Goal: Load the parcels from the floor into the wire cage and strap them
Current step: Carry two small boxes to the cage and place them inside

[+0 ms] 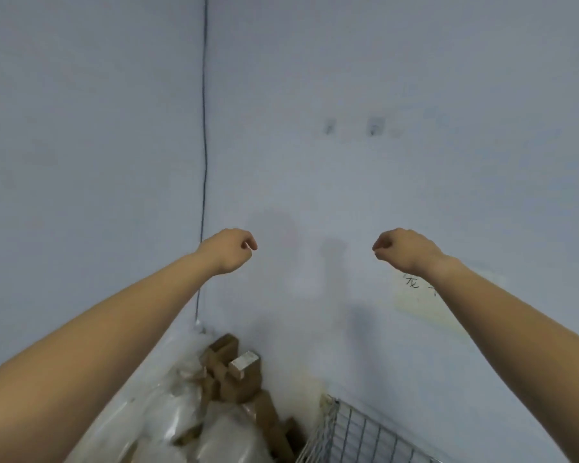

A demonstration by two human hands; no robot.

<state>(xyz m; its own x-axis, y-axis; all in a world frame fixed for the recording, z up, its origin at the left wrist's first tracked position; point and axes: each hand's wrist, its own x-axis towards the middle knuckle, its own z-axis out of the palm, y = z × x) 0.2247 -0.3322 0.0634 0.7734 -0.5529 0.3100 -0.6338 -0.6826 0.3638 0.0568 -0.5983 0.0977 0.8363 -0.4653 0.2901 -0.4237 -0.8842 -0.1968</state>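
Note:
Both my arms are stretched forward and raised in front of a pale wall. My left hand (229,248) is curled into a loose fist with nothing in it. My right hand (403,248) is curled the same way, also holding nothing. A corner of the wire cage (355,432) shows at the bottom, right of centre, well below my hands. Brown cardboard parcels (238,372) lie piled in the corner at the bottom centre, left of the cage. No strap is in view.
Clear plastic bags with pale contents (181,416) lie beside the parcels at the bottom left. A thin dark cable (204,145) runs down the wall's corner. Handwritten marks (413,283) sit on the wall under my right wrist.

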